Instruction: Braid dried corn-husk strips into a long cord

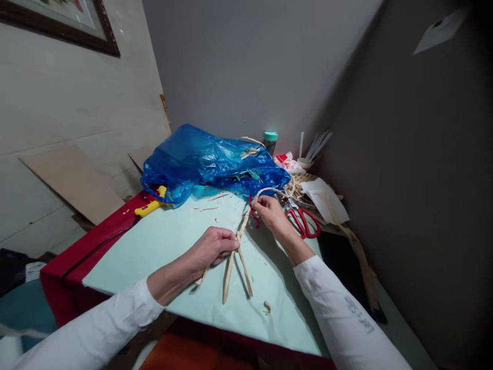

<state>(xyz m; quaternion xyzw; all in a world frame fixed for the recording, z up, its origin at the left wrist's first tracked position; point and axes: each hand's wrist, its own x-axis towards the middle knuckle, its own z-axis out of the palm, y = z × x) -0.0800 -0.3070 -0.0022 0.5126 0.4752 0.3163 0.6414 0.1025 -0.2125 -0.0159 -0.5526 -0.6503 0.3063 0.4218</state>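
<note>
A pale straw-like braid (244,222) runs between my two hands above the table. My left hand (219,245) pinches its lower end, where several loose strands (228,277) fan out below the fingers. Further up, my right hand (270,211) grips the braid between thumb and fingers. Beyond that hand the braid curves away to the right, toward a woven basket (302,192) of fibre pieces. A bit of red string (256,220) hangs beside my right fingertips. Red-handled scissors (304,222) lie just right of my right wrist.
A blue plastic bag (200,159) fills the table's back. At left lies a yellow corded tool (151,206). A jar with a green lid (270,139) and a cup of white sticks (308,160) stand near the wall. A small curled scrap (267,307) lies near the front edge.
</note>
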